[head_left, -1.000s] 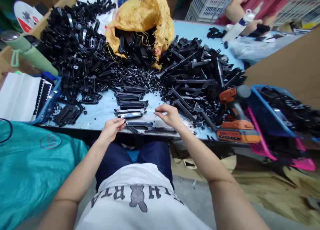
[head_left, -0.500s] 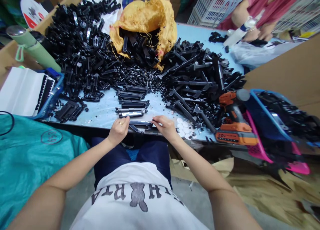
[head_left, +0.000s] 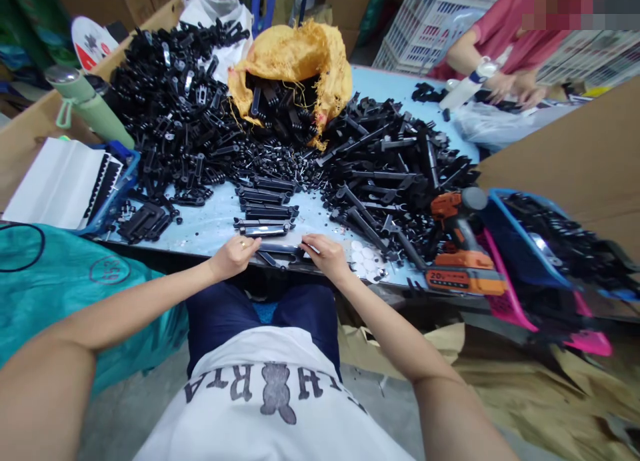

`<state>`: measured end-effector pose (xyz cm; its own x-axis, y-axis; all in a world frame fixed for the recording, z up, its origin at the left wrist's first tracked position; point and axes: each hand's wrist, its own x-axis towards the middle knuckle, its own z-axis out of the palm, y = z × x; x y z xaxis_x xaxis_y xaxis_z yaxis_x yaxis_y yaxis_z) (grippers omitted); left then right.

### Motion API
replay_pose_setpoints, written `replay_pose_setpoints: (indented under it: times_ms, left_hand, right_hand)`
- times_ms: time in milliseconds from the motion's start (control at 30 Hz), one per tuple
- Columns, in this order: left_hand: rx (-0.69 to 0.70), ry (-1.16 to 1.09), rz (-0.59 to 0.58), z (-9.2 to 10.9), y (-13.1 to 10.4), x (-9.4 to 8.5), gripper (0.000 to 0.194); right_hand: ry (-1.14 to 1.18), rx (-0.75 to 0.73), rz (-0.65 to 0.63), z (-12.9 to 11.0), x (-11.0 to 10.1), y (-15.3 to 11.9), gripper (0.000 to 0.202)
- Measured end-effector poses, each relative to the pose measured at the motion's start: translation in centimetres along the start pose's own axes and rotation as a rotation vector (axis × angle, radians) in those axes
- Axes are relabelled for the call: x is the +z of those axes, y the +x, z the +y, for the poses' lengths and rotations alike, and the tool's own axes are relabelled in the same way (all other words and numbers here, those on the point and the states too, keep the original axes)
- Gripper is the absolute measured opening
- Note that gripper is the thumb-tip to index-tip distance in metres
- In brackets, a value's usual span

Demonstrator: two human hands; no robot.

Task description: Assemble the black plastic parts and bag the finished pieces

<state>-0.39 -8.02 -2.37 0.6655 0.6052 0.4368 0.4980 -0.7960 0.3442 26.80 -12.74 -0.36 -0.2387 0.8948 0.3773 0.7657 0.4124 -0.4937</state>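
A long, glossy black bar-shaped part (head_left: 279, 248) lies level between my two hands at the front edge of the table. My left hand (head_left: 234, 257) is closed, its fingers pinching the bar's left end. At the other end, my right hand (head_left: 325, 255) pinches the bar between thumb and fingertips. Under the bar, another dark piece (head_left: 270, 258) shows in part at the edge. Just beyond my hands, several black bar assemblies (head_left: 270, 211) lie side by side in a column. White round discs (head_left: 367, 261) are scattered right of my right hand.
Heaps of black clips (head_left: 170, 114) and black bars (head_left: 395, 147) flank a yellow sack (head_left: 290, 47). An orange cordless drill (head_left: 463, 247) stands at right beside a blue basket (head_left: 530, 227). A green flask (head_left: 90, 107) stands left. Across the table, a co-worker's hands (head_left: 515, 91) handle dark parts.
The whole view has shifted slightly. My left hand has moved a little outward to the left while both hands stay on the bar. The co-worker's hands have spread over the dark parts.
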Motion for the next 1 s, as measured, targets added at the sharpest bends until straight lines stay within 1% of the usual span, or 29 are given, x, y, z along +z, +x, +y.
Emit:
replay_pose_setpoints:
  times_ms: [133,200,267,333,400,433,500,567,633,700,767,800,833,867,933,1000]
  left_hand:
    - [-0.022,0.088,-0.056,0.6,0.4,-0.7,0.032]
    - [-0.064,0.17,-0.075,1.7,0.8,-0.9,0.032]
    - [-0.085,0.224,-0.075,3.4,1.4,-0.6,0.031]
    - [-0.057,0.217,-0.109,5.3,2.3,0.3,0.033]
    - [-0.034,0.178,-0.202,6.8,3.4,1.6,0.043]
    - [-0.051,0.159,-0.25,7.2,4.0,2.2,0.048]
    - [-0.109,0.129,-0.32,7.3,4.9,3.4,0.051]
    - [-0.125,0.106,-0.348,6.8,5.5,4.2,0.044]
    - [-0.116,0.102,-0.33,6.3,5.7,4.5,0.04]
    - [-0.109,0.105,-0.276,6.1,5.3,4.5,0.04]
    - [-0.091,0.109,-0.213,6.6,4.5,4.4,0.04]
    - [-0.101,0.119,-0.176,6.9,3.9,4.4,0.038]
    - [-0.14,0.137,-0.14,7.4,3.3,4.4,0.035]
    - [-0.216,0.164,-0.111,7.8,2.7,4.5,0.034]
    - [-0.455,0.225,-0.09,8.6,1.8,4.7,0.038]
    - [-0.694,0.258,-0.136,9.1,1.6,4.8,0.039]
  right_hand:
    - [0.0,-0.003,0.003,0.3,0.1,0.1,0.026]
    - [-0.021,-0.002,0.016,0.4,0.0,0.0,0.027]
    - [-0.058,0.003,0.007,0.5,0.1,-0.3,0.028]
    - [-0.094,-0.012,-0.031,0.6,0.4,-0.9,0.029]
    - [-0.113,-0.038,-0.063,0.6,0.9,-1.8,0.031]
    - [-0.119,-0.047,-0.073,0.7,1.1,-2.3,0.031]
    - [-0.142,-0.062,-0.086,1.1,1.4,-3.3,0.035]
    - [-0.178,-0.088,-0.11,1.9,1.3,-3.9,0.041]
    - [-0.206,-0.139,-0.148,3.2,1.0,-3.8,0.046]
    - [-0.191,-0.213,-0.203,4.5,0.4,-3.2,0.047]
    - [-0.165,-0.296,-0.253,5.3,-0.3,-2.3,0.046]
    - [-0.162,-0.329,-0.259,5.3,-0.6,-1.8,0.044]
    - [-0.164,-0.354,-0.247,5.0,-0.8,-1.2,0.043]
    - [-0.163,-0.369,-0.212,4.4,-0.8,-0.7,0.041]
    - [-0.128,-0.387,-0.129,2.3,0.1,0.5,0.041]
    - [-0.046,-0.424,-0.117,-0.1,1.8,1.7,0.046]
